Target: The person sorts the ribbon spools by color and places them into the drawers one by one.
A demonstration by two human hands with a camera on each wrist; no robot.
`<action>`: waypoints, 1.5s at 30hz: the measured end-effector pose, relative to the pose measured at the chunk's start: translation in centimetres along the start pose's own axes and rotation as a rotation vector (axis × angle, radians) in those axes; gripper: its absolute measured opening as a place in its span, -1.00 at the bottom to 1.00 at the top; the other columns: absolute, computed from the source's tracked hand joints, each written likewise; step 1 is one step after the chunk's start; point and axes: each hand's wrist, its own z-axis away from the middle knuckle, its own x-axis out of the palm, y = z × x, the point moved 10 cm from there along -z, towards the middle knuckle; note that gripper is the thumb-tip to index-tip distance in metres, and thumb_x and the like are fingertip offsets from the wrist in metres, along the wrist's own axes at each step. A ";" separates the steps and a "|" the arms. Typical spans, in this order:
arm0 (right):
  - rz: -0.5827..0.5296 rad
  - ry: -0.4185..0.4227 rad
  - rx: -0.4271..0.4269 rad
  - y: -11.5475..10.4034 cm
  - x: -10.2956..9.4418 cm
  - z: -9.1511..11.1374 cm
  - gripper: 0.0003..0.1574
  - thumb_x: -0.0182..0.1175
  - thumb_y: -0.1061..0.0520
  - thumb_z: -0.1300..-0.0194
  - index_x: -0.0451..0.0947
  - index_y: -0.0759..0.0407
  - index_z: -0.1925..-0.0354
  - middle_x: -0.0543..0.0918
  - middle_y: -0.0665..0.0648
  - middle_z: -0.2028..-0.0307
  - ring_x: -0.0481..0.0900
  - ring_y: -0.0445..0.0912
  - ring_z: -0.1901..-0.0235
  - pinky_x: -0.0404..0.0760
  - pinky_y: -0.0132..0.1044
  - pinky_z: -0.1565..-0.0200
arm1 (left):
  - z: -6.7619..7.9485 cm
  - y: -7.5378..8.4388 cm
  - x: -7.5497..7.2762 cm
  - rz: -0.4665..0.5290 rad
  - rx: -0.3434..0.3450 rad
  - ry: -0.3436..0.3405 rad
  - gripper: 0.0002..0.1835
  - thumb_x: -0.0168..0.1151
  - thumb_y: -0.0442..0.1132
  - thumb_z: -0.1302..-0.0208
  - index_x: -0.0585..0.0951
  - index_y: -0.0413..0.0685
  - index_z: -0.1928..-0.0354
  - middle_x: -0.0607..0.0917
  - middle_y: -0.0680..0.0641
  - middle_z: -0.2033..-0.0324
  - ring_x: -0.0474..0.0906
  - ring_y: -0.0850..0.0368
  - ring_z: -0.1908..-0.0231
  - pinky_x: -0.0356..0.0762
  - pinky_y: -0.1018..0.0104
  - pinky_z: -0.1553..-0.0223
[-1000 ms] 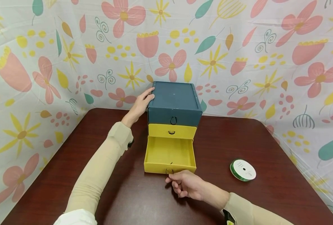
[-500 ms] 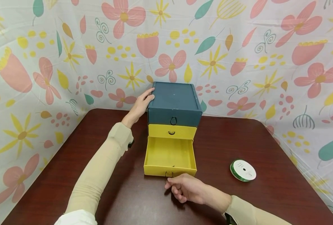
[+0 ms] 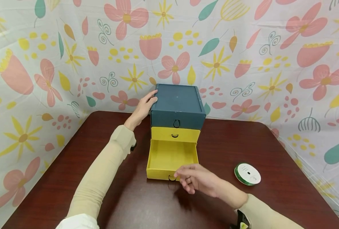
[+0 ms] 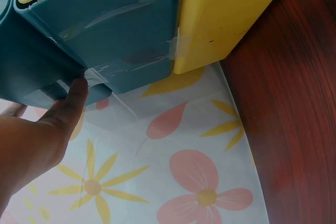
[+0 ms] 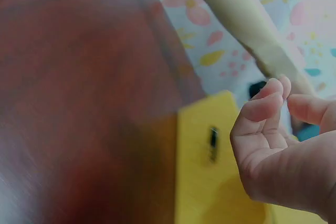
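Observation:
A small stacked drawer cabinet stands at the table's back, dark blue above with two yellow drawers below. Its bottom yellow drawer is pulled out and holds nothing visible; the middle drawer is closed. My left hand rests on the top's left edge, and in the left wrist view a finger lies against the blue side. Just right of the black loop handle, my right hand hovers by the drawer front with loosely curled fingers and nothing in them. In the right wrist view its thumb stands apart from the fingertips.
A spool of green ribbon with a white label lies on the dark red-brown table, right of the cabinet. Flower-patterned cloth hangs behind and along both sides. Clear tape crosses the cabinet's side.
The bottom drawer has come slightly farther out. My right hand has let go of the loop handle and shifted up and right. My left hand has stayed in place.

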 end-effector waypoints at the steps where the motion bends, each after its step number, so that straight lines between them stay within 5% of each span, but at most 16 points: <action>1: 0.006 0.004 -0.033 -0.8 -0.4 0.2 -0.71 -0.03 0.10 -0.48 0.54 0.26 0.08 0.58 -0.07 0.53 0.49 -0.27 0.62 0.46 -0.48 0.55 | 0.0 0.0 0.0 -0.001 -0.002 -0.001 -0.45 -0.16 0.04 -0.53 0.14 0.23 -0.50 0.10 0.00 -0.50 0.08 0.00 -0.47 0.10 -0.05 -0.43; 5: 0.059 0.093 -0.145 -3.5 -3.2 1.4 -0.71 -0.05 0.12 -0.50 0.56 0.23 0.06 0.59 -0.03 0.50 0.53 -0.24 0.56 0.51 -0.47 0.52 | 0.0 -0.1 0.0 0.002 -0.008 -0.007 -0.44 -0.17 0.05 -0.53 0.13 0.25 -0.50 0.08 0.00 -0.51 0.06 0.00 -0.47 0.08 -0.06 -0.43; 10: 0.175 0.307 -0.212 -6.2 -7.7 3.4 -0.74 -0.01 0.06 -0.49 0.58 0.13 0.09 0.57 -0.01 0.46 0.54 -0.20 0.51 0.55 -0.44 0.47 | -0.1 -0.1 0.1 0.008 -0.013 -0.014 -0.45 -0.18 0.05 -0.53 0.12 0.28 -0.50 0.06 -0.02 -0.51 0.04 -0.01 -0.48 0.06 -0.07 -0.44; 15: 0.439 0.586 -0.224 -8.2 -12.5 6.1 -0.68 0.11 -0.05 -0.42 0.57 0.16 0.09 0.63 0.00 0.44 0.58 -0.15 0.47 0.66 -0.28 0.37 | -0.2 -0.3 0.0 0.001 -0.010 -0.010 -0.45 -0.17 0.05 -0.53 0.13 0.27 -0.50 0.08 0.00 -0.51 0.06 0.00 -0.47 0.09 -0.05 -0.43; 19: 0.639 0.701 -0.219 -9.0 -14.9 7.9 -0.57 0.13 -0.08 -0.40 0.52 0.23 0.01 0.66 -0.10 0.39 0.62 -0.18 0.38 0.67 -0.29 0.26 | -0.2 -0.2 -0.1 -0.004 0.000 -0.005 -0.44 -0.15 0.05 -0.52 0.14 0.24 -0.50 0.11 -0.01 -0.50 0.10 0.00 -0.46 0.12 -0.04 -0.42; 25: 0.942 0.762 -0.162 -8.8 -17.4 9.8 -0.48 0.14 -0.13 -0.38 0.48 0.16 -0.13 0.68 0.01 0.13 0.61 -0.22 0.19 0.58 -0.37 0.20 | -0.2 -0.3 -0.1 0.000 -0.002 0.000 -0.44 -0.15 0.05 -0.52 0.15 0.23 -0.50 0.13 -0.03 -0.49 0.11 -0.01 -0.45 0.13 -0.05 -0.41; 31: 1.219 0.728 -0.026 -7.3 -18.7 10.6 -0.14 0.22 -0.24 -0.27 0.29 0.26 -0.31 0.54 0.40 -0.12 0.50 0.28 -0.11 0.54 0.15 0.02 | -0.3 -0.3 -0.1 0.006 -0.001 -0.004 -0.44 -0.15 0.05 -0.52 0.15 0.23 -0.49 0.12 -0.02 -0.49 0.10 -0.01 -0.45 0.13 -0.05 -0.41; 34: 1.324 0.707 0.047 -6.4 -19.2 10.9 0.02 0.27 -0.30 -0.19 0.24 0.35 -0.33 0.45 0.52 -0.15 0.43 0.40 -0.11 0.50 0.23 0.04 | -0.2 -0.2 -0.1 0.003 0.001 -0.005 -0.44 -0.15 0.05 -0.52 0.15 0.23 -0.50 0.11 -0.02 -0.49 0.09 -0.01 -0.46 0.13 -0.05 -0.41; 45: 1.409 0.574 0.361 -2.6 -21.5 12.9 0.32 0.42 -0.31 0.05 0.11 0.48 -0.35 0.32 0.67 -0.12 0.41 0.50 -0.02 0.52 0.23 0.14 | -0.1 -0.2 0.0 -0.004 -0.005 0.000 -0.45 -0.15 0.05 -0.52 0.15 0.25 -0.49 0.09 0.02 -0.50 0.07 0.02 -0.47 0.10 -0.04 -0.43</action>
